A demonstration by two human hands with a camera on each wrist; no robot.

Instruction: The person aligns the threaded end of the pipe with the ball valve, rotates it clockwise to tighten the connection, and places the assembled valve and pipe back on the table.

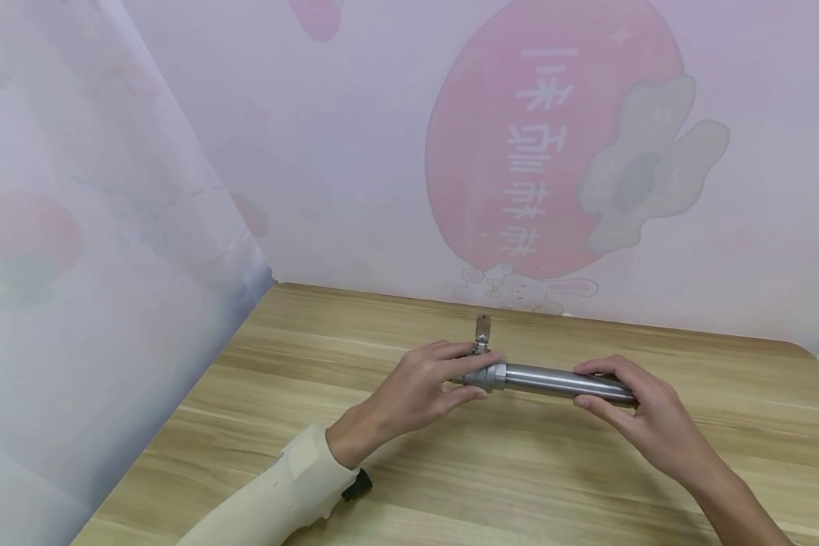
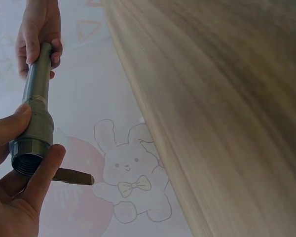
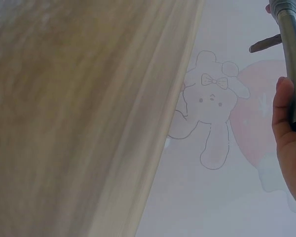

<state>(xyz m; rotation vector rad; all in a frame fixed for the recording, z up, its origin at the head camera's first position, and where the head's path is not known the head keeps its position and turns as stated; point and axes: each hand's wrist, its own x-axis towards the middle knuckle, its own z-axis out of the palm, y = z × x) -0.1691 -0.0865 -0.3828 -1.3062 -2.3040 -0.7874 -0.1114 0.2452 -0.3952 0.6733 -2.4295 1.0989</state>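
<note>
A metal ball valve (image 1: 481, 377) with a flat brownish lever handle (image 1: 483, 327) is joined end to end with a straight steel pipe (image 1: 542, 379). My left hand (image 1: 416, 383) grips the valve body, thumb on one side and fingers on the other. Around the pipe's far right end my right hand (image 1: 644, 409) holds on with thumb and fingers. In the left wrist view the valve's open threaded mouth (image 2: 28, 163) faces the camera, and the lever (image 2: 74, 176) sticks out sideways. Some pipe thread shows beside the valve in the right wrist view.
Below the hands lies a wood-grain table (image 1: 300, 356). Pale printed curtains (image 1: 355, 152) with strawberry and rabbit pictures hang behind and to the left. A small black object (image 1: 358, 485) shows beside the left cream sleeve (image 1: 287, 493).
</note>
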